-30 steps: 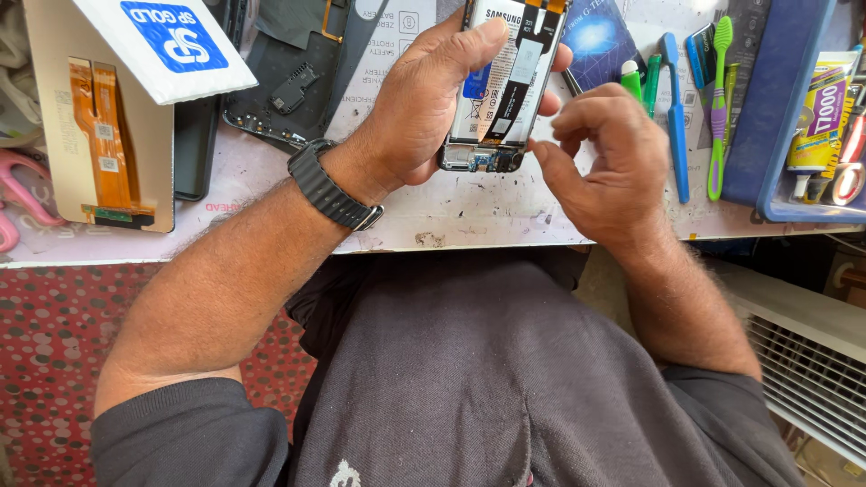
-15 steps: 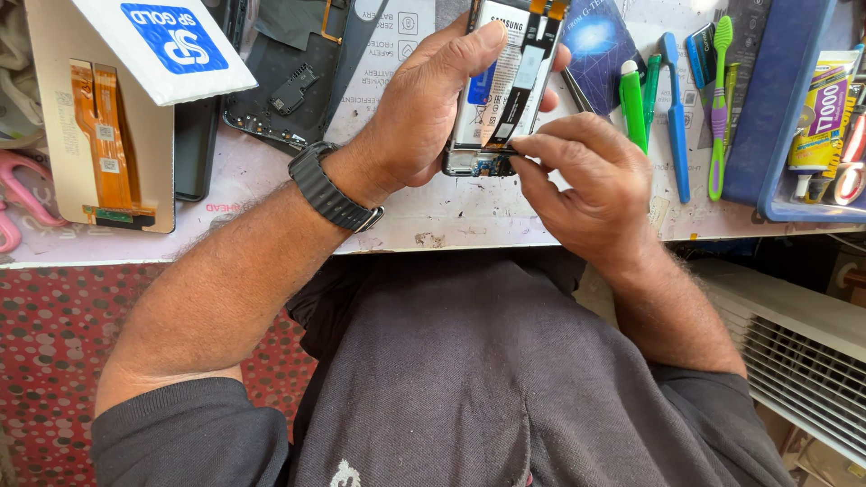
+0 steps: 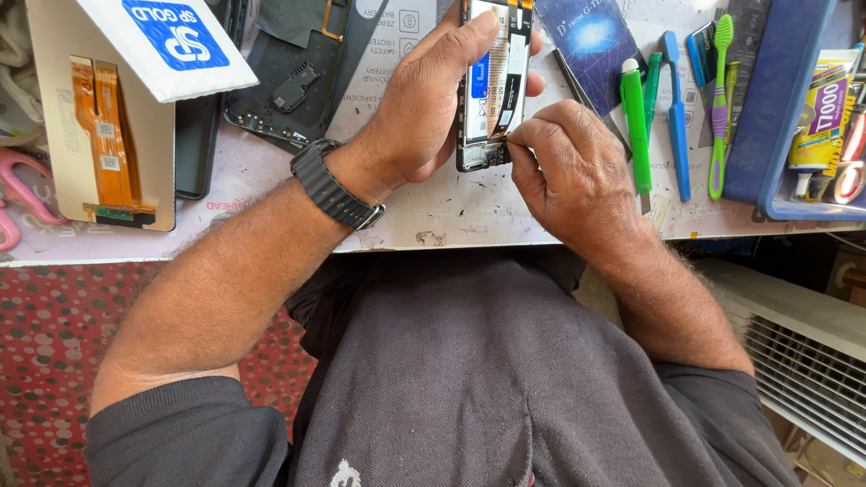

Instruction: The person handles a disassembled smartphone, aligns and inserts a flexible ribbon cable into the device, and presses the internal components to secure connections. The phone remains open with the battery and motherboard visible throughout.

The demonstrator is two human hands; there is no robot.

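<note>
Your left hand [image 3: 424, 108] wraps the opened phone [image 3: 492, 86] from its left side, fingers curled over the far edge, thumb on the right edge. You hold it tilted up off the white table [image 3: 451, 212], far of centre, inner side facing you. A black wristband [image 3: 336, 185] sits on that wrist.

Your right hand [image 3: 568, 162] is pinched nearly closed, thumb and forefinger tips meeting at the phone's near right edge, by the thin strip that runs down the inside. Whether they grip a small part, the strip end, or nothing at all cannot be told; it is too small and the fingers hide it.

To the right of the hands lie a green pen-like tool [image 3: 636, 113], a blue plastic tool [image 3: 675, 113] and a green-and-purple toothbrush [image 3: 717, 99], with a blue tray [image 3: 785, 117] holding a glue tube [image 3: 816, 113] at the far right. To the left lie a black back cover [image 3: 289, 77] and a spare screen with an orange ribbon cable [image 3: 104, 135], under a white-and-blue box [image 3: 171, 41].

Risks, as judged from here:
- A hard pull at the pinch could tear or crease the thin strip; it looks delicate.
- The phone rests only in one hand's grip; sideways force from the right hand could twist it loose onto the table.
- A tiny part, if you hold one, could drop and be lost among the marks and clutter on the table.
</note>
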